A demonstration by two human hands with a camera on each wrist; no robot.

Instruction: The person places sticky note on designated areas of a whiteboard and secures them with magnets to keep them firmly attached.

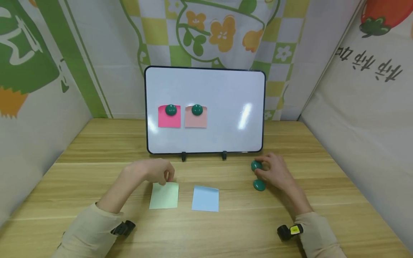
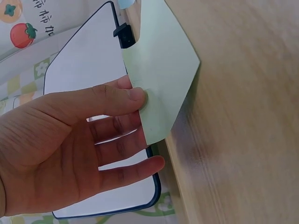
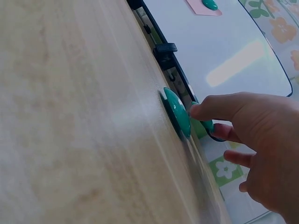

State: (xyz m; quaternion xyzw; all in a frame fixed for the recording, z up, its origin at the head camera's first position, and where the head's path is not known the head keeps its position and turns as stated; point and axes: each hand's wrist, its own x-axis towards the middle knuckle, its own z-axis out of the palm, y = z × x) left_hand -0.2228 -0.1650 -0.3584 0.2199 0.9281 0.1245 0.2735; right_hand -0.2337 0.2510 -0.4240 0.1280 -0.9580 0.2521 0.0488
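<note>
My left hand (image 1: 151, 170) pinches the top edge of a pale green sticky note (image 1: 164, 197) between thumb and fingers. In the left wrist view the note (image 2: 163, 60) slants up off the wooden table, the thumb (image 2: 135, 94) lying on its face. My right hand (image 1: 275, 172) grips a round green magnet (image 1: 256, 165) between thumb and fingertips. A second green magnet (image 1: 259, 185) lies on the table just nearer to me, and in the right wrist view it (image 3: 176, 112) stands in front of the held one. A light blue sticky note (image 1: 205, 199) lies right of the green note.
A whiteboard (image 1: 232, 96) stands upright at the back on black clips (image 1: 224, 155). On its left half, a hot pink note (image 1: 169, 122) and a light pink note (image 1: 195, 122) each hang under a green magnet. Printed curtains (image 1: 355, 107) enclose the table (image 1: 232, 229).
</note>
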